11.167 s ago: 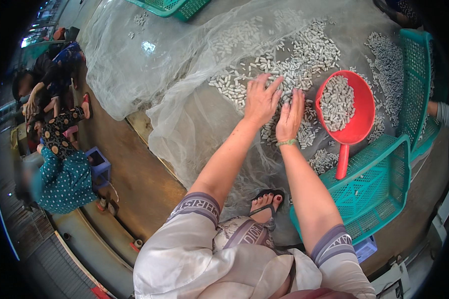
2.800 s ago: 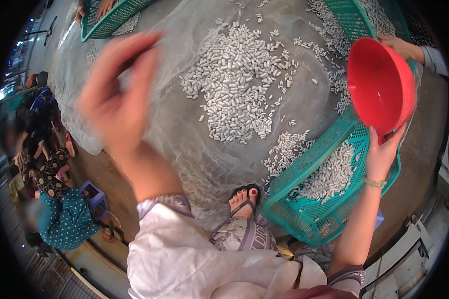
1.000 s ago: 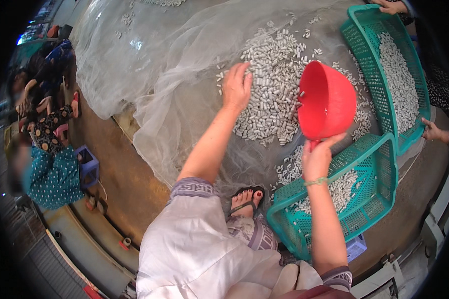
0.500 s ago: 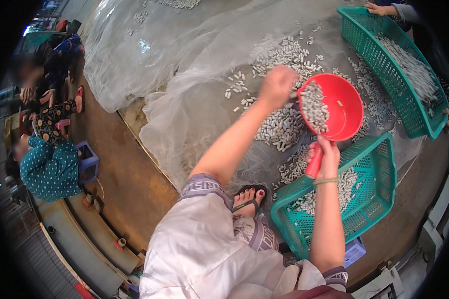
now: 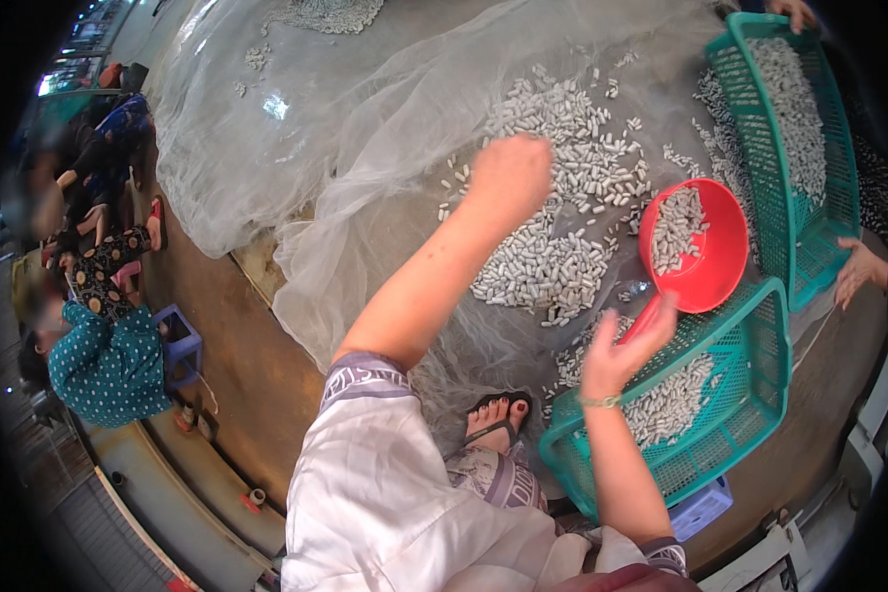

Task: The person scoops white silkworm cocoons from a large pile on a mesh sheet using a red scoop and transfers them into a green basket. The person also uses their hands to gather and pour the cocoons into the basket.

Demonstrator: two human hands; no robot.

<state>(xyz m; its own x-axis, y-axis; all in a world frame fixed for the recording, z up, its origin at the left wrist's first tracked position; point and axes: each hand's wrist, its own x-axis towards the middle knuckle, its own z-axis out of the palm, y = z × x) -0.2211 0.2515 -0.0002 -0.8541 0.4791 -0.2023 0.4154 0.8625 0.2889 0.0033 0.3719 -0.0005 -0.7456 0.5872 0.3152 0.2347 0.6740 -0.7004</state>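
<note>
Red scoop (image 5: pixel 718 261): has small grey pieces (image 5: pixel 675 232) in it, moved away from the big pile (image 5: pixel 543 268) on its left, closer to the green basket (image 5: pixel 732 397) on its near side | Left hand (image 5: pixel 513 180): curled up, left of the scoop, farther off than before; can't tell if it holds anything | Right hand (image 5: pixel 624 352): at the scoop's handle (image 5: pixel 643 321), fingers spread; can't tell if gripping

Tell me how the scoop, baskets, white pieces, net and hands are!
Red scoop: partly filled
Nearer green basket: partly filled
Farther green basket: partly filled
White pieces: loose, heaped and scattered
Net: rumpled
Left hand: curled, blurred
Right hand: at the scoop's handle, grip unclear
</note>
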